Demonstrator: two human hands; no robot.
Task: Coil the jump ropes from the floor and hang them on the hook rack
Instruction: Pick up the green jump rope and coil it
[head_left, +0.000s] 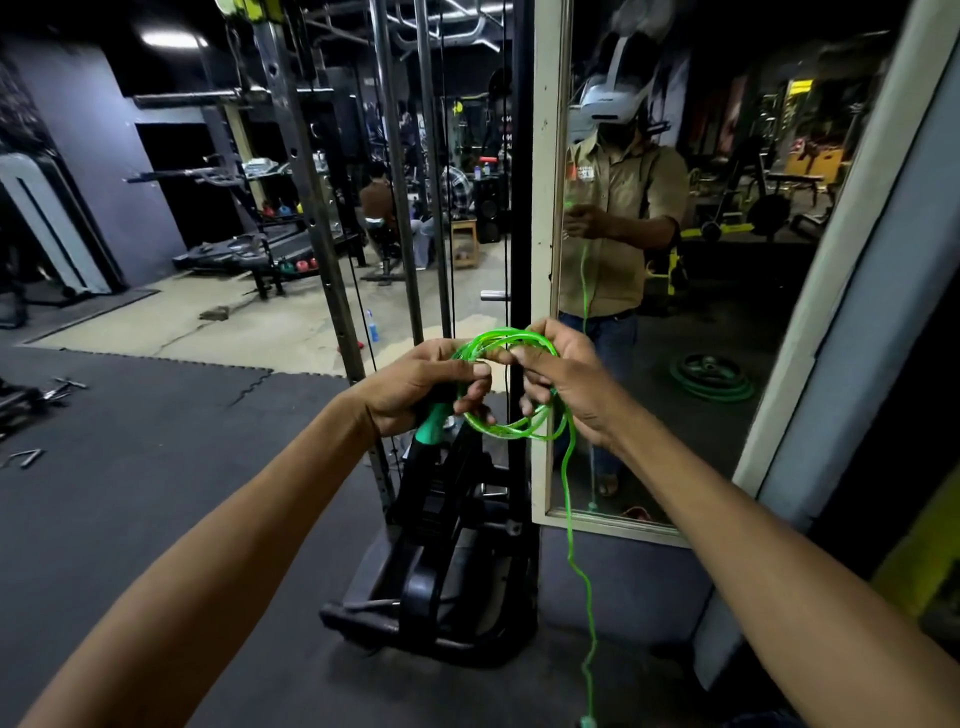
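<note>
Both hands grip one green jump rope (506, 384) at frame centre: left hand (423, 387) closed on handle (434, 421) and coil, right hand (563, 384) pinching loops. Loose tail (579, 561) hangs toward floor (156, 467), lower right.

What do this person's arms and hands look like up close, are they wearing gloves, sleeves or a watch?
Both forearms are bare right to the frame's bottom edge: no sleeves show there. The left hand and right hand wear no gloves, and no watch, band or ring is visible. The mirror reflection shows a short-sleeved khaki shirt.
</note>
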